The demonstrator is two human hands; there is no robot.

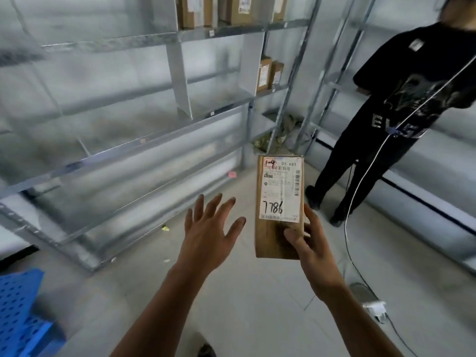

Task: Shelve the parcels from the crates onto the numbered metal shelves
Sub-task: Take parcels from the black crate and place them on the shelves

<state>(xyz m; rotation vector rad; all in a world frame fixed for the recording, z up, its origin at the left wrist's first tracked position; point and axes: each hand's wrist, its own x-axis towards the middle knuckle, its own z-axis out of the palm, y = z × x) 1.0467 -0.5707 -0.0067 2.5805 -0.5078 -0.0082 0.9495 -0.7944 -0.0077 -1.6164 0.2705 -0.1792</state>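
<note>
beside the splayed left hand (210,229), right hand (313,243) holds parcel (279,197) upright.

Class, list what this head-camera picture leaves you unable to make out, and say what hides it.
- Head view: small print on the parcel label is too small to read.
- Shelf tags are tiny and blurred.
- Blue crate is cut off by the left edge.
- The parcel's back and the right hand fingers behind it are hidden.

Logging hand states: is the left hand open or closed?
Open: the left hand has its fingers spread and touches nothing.
</note>
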